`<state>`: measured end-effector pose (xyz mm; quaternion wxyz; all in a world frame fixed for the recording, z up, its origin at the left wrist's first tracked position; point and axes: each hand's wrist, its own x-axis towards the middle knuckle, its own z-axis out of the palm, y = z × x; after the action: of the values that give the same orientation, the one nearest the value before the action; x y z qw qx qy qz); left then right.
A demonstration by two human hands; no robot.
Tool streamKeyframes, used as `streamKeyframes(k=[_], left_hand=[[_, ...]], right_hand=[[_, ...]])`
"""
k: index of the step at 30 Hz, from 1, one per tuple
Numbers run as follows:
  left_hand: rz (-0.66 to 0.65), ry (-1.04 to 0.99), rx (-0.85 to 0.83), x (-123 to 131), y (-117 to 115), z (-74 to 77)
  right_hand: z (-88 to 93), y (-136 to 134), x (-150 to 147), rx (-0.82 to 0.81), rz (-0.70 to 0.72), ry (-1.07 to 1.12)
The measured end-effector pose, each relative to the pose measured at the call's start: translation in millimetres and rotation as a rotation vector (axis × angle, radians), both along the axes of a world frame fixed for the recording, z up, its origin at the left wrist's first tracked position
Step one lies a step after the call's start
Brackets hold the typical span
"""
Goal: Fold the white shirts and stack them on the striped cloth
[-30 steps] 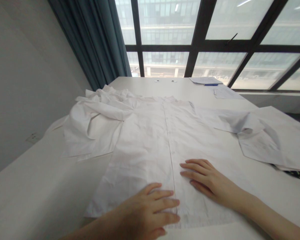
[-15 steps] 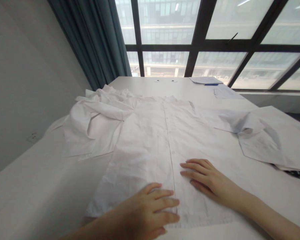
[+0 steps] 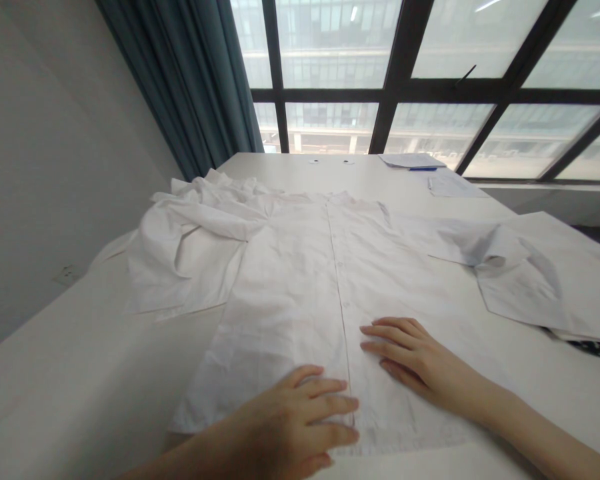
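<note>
A white button-up shirt (image 3: 290, 287) lies spread front side up on the white table, its collar end away from me and its hem towards me. Over the lower placket rests my left hand (image 3: 305, 417), fingers spread, with nothing gripped. My right hand (image 3: 405, 353) lies flat on the shirt's lower right half, beside the button line, its fingers stretched out. The left sleeve area (image 3: 180, 253) is bunched and folded, and the right sleeve (image 3: 515, 267) reaches out with a crumpled end.
More white cloth (image 3: 220, 187) is heaped beyond the shirt at the left. Papers (image 3: 413, 160) and a blue pen (image 3: 423, 169) lie at the table's far right. A blue curtain (image 3: 190, 80) hangs beside dark-framed windows. A black patterned item (image 3: 597, 349) shows at the right.
</note>
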<state>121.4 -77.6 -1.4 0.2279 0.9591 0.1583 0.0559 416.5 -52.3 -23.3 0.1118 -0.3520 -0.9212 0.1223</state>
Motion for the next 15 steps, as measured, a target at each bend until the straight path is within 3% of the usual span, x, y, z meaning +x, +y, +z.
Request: streamKeyframes(k=[10,15], left_hand=[[0.014,0.022,0.034,0.4,0.2,7.1],[0.211,-0.136,0.19,-9.2,10.6,8.3]], right_hand=[[0.7,0.1,0.8,-0.001,0.002,-0.001],[2.4,-0.6,-1.9,-0.008,0.007,-0.004]])
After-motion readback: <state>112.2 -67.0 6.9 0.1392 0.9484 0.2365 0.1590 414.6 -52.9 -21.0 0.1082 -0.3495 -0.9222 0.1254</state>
